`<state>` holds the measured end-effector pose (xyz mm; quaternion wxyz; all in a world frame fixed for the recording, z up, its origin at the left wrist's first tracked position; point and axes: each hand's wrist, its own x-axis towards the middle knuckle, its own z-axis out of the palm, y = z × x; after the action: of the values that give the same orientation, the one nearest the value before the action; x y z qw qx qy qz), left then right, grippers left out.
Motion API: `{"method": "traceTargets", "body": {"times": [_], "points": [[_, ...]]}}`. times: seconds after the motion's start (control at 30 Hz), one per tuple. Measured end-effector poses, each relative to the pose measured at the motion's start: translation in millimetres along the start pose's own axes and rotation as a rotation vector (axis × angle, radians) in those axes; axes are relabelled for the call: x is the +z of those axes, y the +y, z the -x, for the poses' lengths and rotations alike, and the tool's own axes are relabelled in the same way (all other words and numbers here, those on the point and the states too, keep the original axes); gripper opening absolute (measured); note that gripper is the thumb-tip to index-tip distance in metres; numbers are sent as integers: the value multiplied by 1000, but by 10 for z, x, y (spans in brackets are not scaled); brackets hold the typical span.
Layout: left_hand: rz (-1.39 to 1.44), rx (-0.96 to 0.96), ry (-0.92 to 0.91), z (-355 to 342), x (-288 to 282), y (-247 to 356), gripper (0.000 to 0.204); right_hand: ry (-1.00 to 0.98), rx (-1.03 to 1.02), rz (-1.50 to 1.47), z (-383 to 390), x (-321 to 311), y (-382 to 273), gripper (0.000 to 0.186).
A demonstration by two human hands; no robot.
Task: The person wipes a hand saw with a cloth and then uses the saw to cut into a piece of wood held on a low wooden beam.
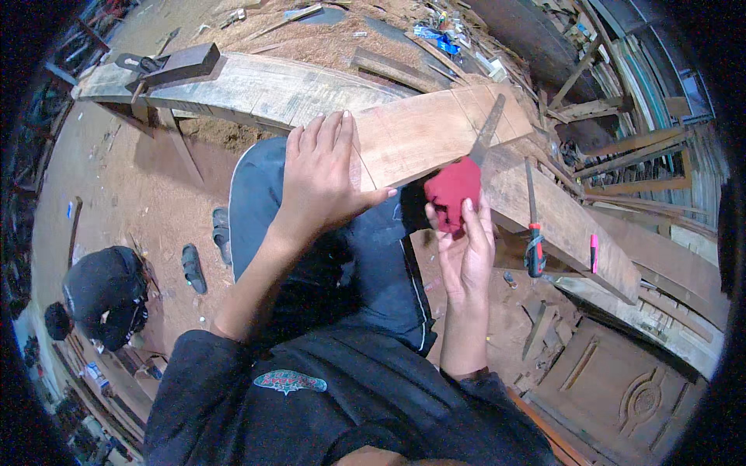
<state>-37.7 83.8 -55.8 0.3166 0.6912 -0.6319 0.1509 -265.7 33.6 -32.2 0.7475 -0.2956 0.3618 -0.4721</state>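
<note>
My left hand (322, 167) lies flat on the left end of a pale wooden board (420, 128), fingers stretched out together and thumb spread along its near edge. Dark lines run across the board, near my left hand and toward its right end. In my right hand (470, 248) is a handsaw (489, 130); my fingers close around its red handle, palm showing. Its tapered blade points away from me and overlaps the board's right part. Whether the teeth touch the wood, I cannot tell.
A hand plane (175, 68) rests on the long timber bench (264, 85). A screwdriver (535, 252) and a pink marker (594, 254) lie on a beam (571, 225) at right. A carved panel (614, 388) lies lower right. Another person (105, 295) in a dark cap is at left, near sandals (193, 268).
</note>
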Motion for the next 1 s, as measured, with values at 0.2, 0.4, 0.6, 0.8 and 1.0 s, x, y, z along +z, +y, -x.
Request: {"method": "traceTargets", "body": {"times": [0.2,0.4,0.6,0.8,1.0], "points": [[-2,31,-10,2,-18,7,107,-53,108,-26,75,5,30,50],[-5,43,-18,-7,-19,10,108,-30,-24,285,189,-79,32,61],[-26,46,-30,-3,-18,10,108,6,-300,841,355,-72,-360,63],[-30,5,-76,-14,-20,22,109,-16,-495,1154,489,-181,-522,50],[-87,-19,-160,-15,-33,59,111,-101,-344,1196,539,-308,-358,53]]}}
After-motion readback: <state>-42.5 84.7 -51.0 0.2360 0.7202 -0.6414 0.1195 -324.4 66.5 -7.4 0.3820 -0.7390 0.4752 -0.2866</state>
